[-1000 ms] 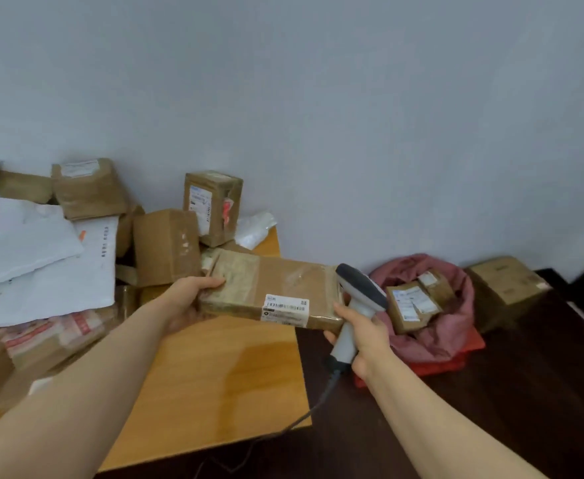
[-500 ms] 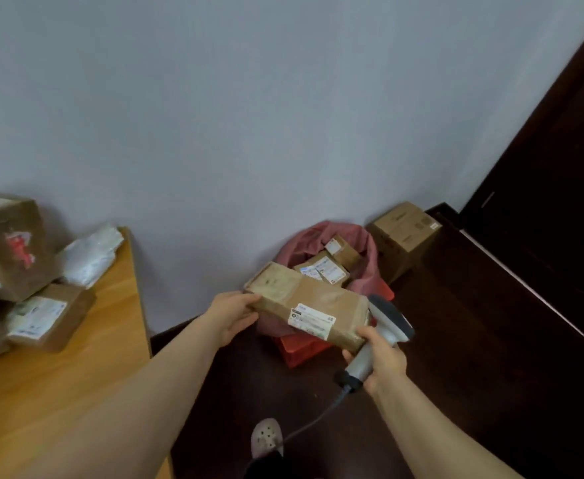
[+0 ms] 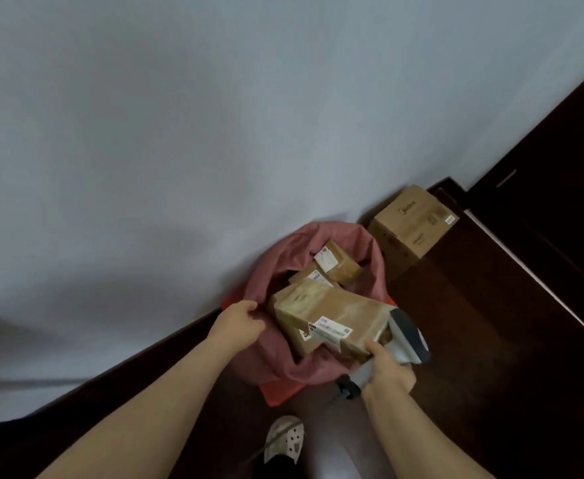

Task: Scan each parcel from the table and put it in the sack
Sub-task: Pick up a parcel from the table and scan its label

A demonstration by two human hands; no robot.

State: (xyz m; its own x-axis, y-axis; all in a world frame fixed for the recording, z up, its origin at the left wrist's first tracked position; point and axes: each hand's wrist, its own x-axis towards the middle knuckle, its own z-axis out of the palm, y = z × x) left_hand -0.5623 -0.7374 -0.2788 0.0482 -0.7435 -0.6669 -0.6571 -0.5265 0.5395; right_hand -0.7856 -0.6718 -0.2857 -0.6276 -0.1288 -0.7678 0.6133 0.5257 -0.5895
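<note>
A long brown parcel (image 3: 332, 311) with a white label lies tilted in the mouth of the pink sack (image 3: 276, 356), on top of two smaller brown parcels (image 3: 338, 262). My left hand (image 3: 238, 328) grips the sack's left rim and is off the parcel. My right hand (image 3: 387, 373) holds the grey scanner (image 3: 406, 335) by its handle. Its thumb touches the near end of the long parcel. The table is out of view.
The sack stands on the dark floor against the grey wall, over something orange-red (image 3: 276, 392). A larger cardboard box (image 3: 414, 223) sits just right of it. My shoe (image 3: 285, 439) is below the sack, and dark wood panelling (image 3: 559, 167) rises at the right.
The view swung from the table to the sack. The long parcel went down into the sack's mouth. My left hand let go of it and took the sack's rim.
</note>
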